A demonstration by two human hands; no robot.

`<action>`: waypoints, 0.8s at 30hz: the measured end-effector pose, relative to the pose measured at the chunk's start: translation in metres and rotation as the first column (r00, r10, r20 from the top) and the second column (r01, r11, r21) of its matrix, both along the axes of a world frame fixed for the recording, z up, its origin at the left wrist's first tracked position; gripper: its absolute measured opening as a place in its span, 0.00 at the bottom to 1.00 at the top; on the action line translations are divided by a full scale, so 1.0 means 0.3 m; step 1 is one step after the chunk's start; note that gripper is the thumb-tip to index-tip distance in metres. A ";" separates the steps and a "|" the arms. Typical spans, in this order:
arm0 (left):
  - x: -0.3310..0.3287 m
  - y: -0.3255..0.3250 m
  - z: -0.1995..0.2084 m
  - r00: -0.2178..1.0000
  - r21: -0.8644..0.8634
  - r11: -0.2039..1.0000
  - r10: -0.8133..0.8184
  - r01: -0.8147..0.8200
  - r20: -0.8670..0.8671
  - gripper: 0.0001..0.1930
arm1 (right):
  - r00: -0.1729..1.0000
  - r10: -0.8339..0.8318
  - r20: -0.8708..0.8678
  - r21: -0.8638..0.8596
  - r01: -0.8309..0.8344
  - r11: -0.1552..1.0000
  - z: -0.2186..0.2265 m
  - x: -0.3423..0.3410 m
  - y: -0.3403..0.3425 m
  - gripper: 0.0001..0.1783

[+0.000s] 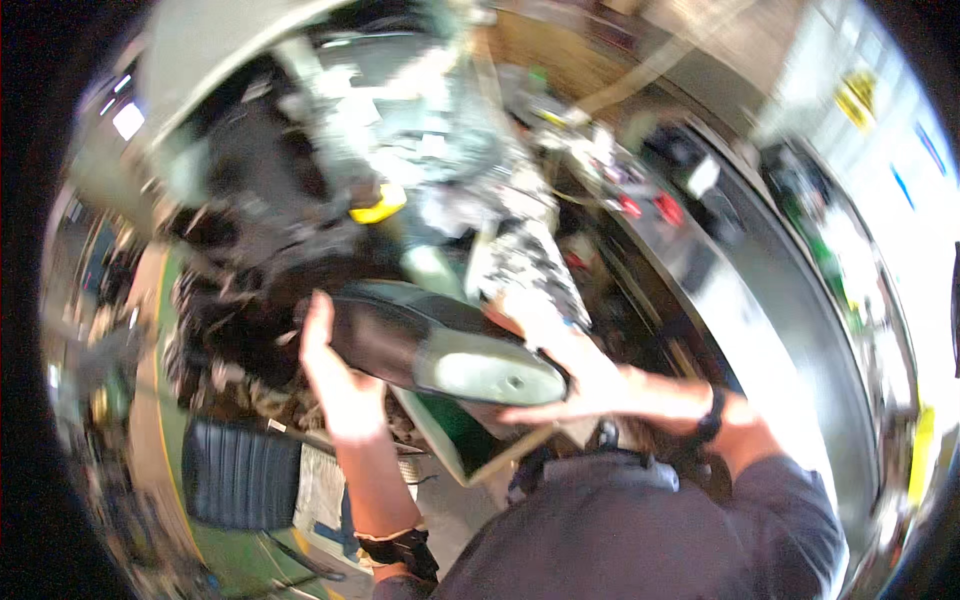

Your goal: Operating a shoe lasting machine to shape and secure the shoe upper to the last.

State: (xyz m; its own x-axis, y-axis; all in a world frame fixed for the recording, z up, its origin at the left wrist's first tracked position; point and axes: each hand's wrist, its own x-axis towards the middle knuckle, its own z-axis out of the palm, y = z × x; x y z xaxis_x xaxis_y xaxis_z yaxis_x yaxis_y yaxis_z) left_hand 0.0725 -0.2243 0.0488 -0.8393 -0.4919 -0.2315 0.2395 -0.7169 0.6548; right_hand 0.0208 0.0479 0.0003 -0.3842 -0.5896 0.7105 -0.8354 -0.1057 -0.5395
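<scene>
Before me, both hands hold an elongated black shoe [385, 345] lying roughly level. Toward its right end a glossy pale grey-green section shows, with a small dark hole near the tip. I cannot tell whether this section is part of the shoe or a last in it. My left hand [343, 375] grips the dark left end, thumb up along its side. My right hand [575, 365] wraps around the pale right end, fingers partly hidden behind and below it. Just beyond the shoe stands a large machine [270, 160] with dark parts, blurred by motion.
A bright yellow part [378, 205] sits on the machine. To the right runs a long bench [740, 310] with small red things [667, 208] at its far end. A black padded chair [240, 475] is at lower left. Below the shoe is a green-lined tray [455, 430].
</scene>
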 end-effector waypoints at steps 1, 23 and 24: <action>-0.027 0.058 0.012 0.998 -0.006 0.998 -0.067 0.067 0.003 0.17 | 0.999 -0.032 0.021 -0.038 0.032 0.999 -0.004 0.005 0.051 0.53; -0.179 1.692 -0.564 0.142 -0.452 -0.122 -0.850 0.884 0.508 0.20 | 0.029 0.284 0.959 0.085 0.921 -0.381 -0.766 1.175 2.213 0.36; -0.172 1.718 -0.573 0.157 -0.481 -0.150 -0.827 0.864 0.540 0.19 | 0.029 0.309 0.951 0.132 0.863 -0.488 -0.806 1.303 2.332 0.36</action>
